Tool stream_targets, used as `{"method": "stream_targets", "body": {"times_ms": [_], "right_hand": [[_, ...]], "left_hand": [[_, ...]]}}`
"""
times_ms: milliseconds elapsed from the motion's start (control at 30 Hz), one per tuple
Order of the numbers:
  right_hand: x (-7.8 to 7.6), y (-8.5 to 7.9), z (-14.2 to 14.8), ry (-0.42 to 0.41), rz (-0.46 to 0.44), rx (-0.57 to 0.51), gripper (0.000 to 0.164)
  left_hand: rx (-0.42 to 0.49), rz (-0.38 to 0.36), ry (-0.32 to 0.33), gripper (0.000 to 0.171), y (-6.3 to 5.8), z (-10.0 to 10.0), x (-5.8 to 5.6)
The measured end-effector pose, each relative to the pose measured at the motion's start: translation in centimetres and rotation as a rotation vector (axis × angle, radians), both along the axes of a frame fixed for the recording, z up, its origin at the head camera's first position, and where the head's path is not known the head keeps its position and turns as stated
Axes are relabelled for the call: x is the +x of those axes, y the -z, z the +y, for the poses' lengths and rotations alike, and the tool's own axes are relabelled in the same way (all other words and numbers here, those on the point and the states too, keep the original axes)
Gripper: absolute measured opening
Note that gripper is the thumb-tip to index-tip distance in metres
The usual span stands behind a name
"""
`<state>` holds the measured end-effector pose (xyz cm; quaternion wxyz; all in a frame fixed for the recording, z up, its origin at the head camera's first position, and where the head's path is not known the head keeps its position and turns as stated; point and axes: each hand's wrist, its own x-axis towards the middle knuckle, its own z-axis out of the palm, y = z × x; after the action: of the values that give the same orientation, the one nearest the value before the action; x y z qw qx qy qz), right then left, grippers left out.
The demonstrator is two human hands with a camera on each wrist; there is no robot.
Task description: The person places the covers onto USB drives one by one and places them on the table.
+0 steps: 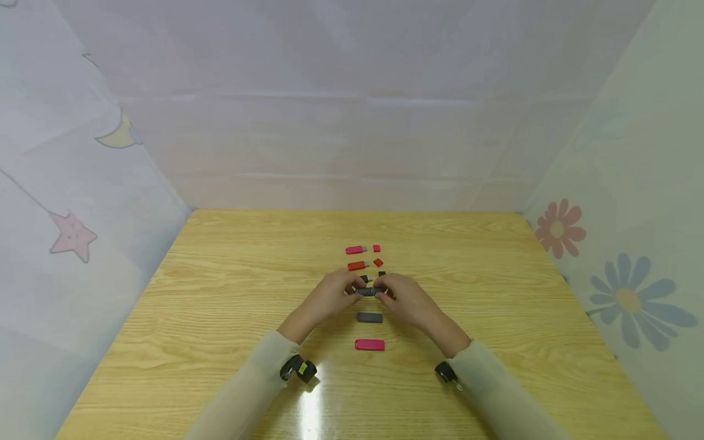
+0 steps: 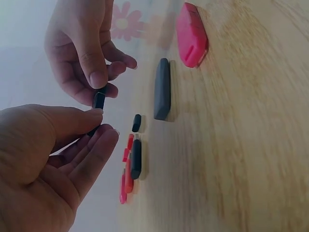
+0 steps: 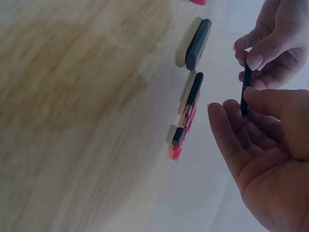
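A dark USB stick [image 1: 365,292] is held above the table between the two hands. My left hand [image 1: 332,294] pinches one end of it between thumb and fingers. The other end is pinched by my right hand [image 1: 409,298]. In the right wrist view a thin seam crosses the stick [image 3: 247,79] between the two thumbs; whether cap and body touch there I cannot tell. Just beyond the hands lie a black USB stick [image 2: 136,159] with its metal plug bare and its separate black cap [image 2: 137,123].
Farther back lie a red USB stick [image 1: 356,266] with its red cap [image 1: 378,262], and a pink USB stick [image 1: 354,250] with its pink cap [image 1: 376,248]. Nearer are a grey stick [image 1: 370,318] and a pink stick [image 1: 370,344]. All rest on the wooden table [image 1: 220,318].
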<state>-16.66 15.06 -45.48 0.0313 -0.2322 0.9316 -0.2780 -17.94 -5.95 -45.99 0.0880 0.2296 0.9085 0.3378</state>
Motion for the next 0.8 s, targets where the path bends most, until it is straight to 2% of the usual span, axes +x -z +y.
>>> {"method": "stream_targets", "body": {"times_ms": [333,800], "right_hand": [[-0.9,1.0,-0.3,0.004,-0.043,0.092,0.011],[-1.1,1.5,-0.7,-0.003,-0.010,0.207,0.014]], "left_hand": [[-0.069,-0.012,0.024,0.018,1.1,0.2,-1.6],[-0.117,-0.016,0.055,0.017,1.7,0.4,-1.9]]}}
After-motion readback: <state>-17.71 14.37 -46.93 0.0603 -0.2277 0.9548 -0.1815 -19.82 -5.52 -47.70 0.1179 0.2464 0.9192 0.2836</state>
